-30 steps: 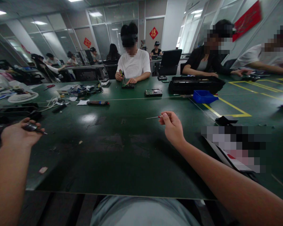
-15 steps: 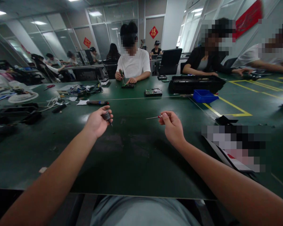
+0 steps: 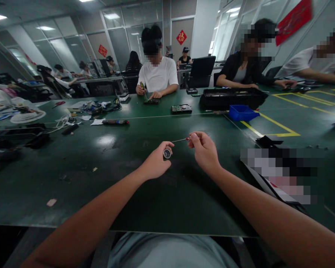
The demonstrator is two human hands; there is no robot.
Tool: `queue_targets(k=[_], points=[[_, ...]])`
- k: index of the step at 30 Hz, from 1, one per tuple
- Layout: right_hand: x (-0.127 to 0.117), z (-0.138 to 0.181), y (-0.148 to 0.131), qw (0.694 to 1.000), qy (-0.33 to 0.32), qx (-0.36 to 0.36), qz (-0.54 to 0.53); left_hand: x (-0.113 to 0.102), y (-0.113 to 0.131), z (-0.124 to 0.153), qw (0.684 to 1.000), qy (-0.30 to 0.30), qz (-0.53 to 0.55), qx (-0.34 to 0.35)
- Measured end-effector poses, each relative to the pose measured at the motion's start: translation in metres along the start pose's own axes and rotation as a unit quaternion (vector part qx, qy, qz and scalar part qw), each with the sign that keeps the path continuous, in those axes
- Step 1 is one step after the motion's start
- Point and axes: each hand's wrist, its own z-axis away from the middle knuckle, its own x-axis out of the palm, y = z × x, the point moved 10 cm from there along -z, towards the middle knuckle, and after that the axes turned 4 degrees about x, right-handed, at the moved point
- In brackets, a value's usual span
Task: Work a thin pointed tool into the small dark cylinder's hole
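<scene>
Currently, left hand (image 3: 155,163) cups a dark, grey-rimmed cylinder (image 3: 166,153); right hand (image 3: 207,153) grips a thin, red-collared screwdriver (image 3: 188,139). Green tabletop (image 3: 162,208) spreads toward its six-o'clock edge.

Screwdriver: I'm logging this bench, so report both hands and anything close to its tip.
Right hand: holding slim screwdriver, shaft pointing left. Left hand: curled around round-ended tool, end facing camera. Left fingers close to screwdriver's tip; contact unclear.
</scene>
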Motion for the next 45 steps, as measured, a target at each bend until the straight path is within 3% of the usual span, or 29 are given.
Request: queue_targets(k=[4, 9, 18, 45], points=[[0.0, 0.0, -0.004, 0.999, -0.009, 0.004, 0.05, -0.004, -0.023, 0.001, 0.993, 0.001, -0.121, -0.006], [0.001, 0.001, -0.004, 0.999, -0.023, 0.0, 0.049, -0.015, -0.034, -0.006, 0.984, 0.012, -0.178, 0.013], [0.013, 0.005, -0.012, 0.994, -0.081, -0.028, -0.065, -0.026, -0.029, -0.007, 0.988, 0.054, -0.142, 0.033], [0.019, 0.004, -0.002, 0.994, -0.093, -0.001, -0.053, -0.024, -0.023, -0.007, 0.988, 0.045, -0.137, 0.05]])
